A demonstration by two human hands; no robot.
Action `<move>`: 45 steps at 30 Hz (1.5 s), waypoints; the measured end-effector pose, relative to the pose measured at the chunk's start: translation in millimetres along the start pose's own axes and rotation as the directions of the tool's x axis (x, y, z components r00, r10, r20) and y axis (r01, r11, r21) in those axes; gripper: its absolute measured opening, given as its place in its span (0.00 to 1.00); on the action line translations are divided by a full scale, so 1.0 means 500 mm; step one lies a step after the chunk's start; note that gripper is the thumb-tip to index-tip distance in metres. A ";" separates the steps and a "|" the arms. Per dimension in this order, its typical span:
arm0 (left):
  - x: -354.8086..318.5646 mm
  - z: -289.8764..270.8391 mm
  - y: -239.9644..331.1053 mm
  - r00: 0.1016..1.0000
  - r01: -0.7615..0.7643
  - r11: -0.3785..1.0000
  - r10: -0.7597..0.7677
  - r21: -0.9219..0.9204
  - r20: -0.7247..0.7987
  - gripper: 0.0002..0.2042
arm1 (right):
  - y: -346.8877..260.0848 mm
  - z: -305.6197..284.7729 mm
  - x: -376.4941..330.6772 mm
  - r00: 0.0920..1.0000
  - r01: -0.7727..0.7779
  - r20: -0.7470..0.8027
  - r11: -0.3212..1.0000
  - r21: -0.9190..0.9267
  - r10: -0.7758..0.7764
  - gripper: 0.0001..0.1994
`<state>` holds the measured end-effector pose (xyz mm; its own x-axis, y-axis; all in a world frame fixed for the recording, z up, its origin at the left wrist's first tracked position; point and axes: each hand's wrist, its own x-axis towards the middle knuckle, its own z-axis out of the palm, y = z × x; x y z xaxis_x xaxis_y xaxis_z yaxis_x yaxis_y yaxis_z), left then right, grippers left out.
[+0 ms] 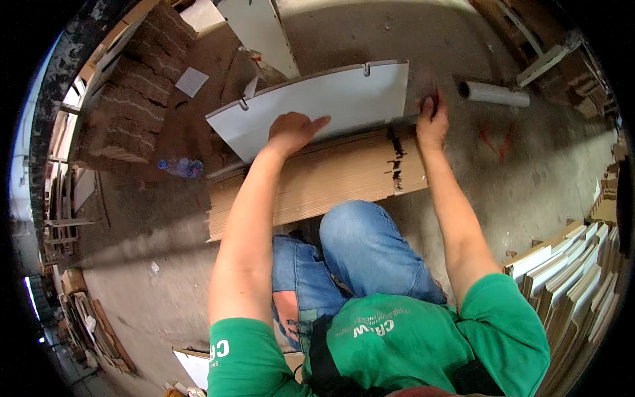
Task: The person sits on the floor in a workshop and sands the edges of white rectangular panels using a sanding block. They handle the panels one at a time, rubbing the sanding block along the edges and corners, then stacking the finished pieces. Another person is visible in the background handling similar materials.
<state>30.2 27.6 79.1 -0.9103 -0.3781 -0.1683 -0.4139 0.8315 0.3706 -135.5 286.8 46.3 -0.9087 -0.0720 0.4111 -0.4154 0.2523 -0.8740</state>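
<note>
A white panel (324,99) with small notches along its far edge leans or lies at the far side of a stack of flat brown cardboard (317,175), which stands in front of my knees. My left hand (291,132) touches the panel near its lower edge, thumb stretched out to the right; its other fingers are bent and partly hidden. At the right end of the stack my right hand (432,126) is closed, with something small and dark between blurred fingers. A jagged black mark runs across the cardboard close to that hand.
A roll of clear film (496,94) lies on the floor at right. A plastic bottle (180,167) and a paper sheet (192,82) lie at left, near tall stacks of brown cardboard (132,86). Many white-faced boards (562,264) stand at lower right.
</note>
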 end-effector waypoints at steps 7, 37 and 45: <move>0.037 0.062 -0.177 0.879 0.216 0.976 -0.194 0.001 -0.436 0.14 | -0.062 -0.001 -0.020 0.998 0.046 0.044 0.997 -0.062 -0.043 0.19; 0.047 0.014 -0.087 0.929 0.274 0.913 -0.171 0.301 -0.329 0.33 | -0.041 0.004 -0.018 0.991 0.051 0.134 0.970 -0.236 -0.019 0.19; 0.028 0.012 -0.062 0.850 0.260 0.893 -0.032 0.367 -0.526 0.19 | -0.037 0.004 -0.017 0.985 0.088 0.162 0.976 -0.200 -0.056 0.19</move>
<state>30.6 -1.2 59.7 -0.7605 -0.5617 0.3258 -0.6066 0.7935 -0.0478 -120.3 280.6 58.6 -0.8788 -0.2417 0.4115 -0.4771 0.4331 -0.7647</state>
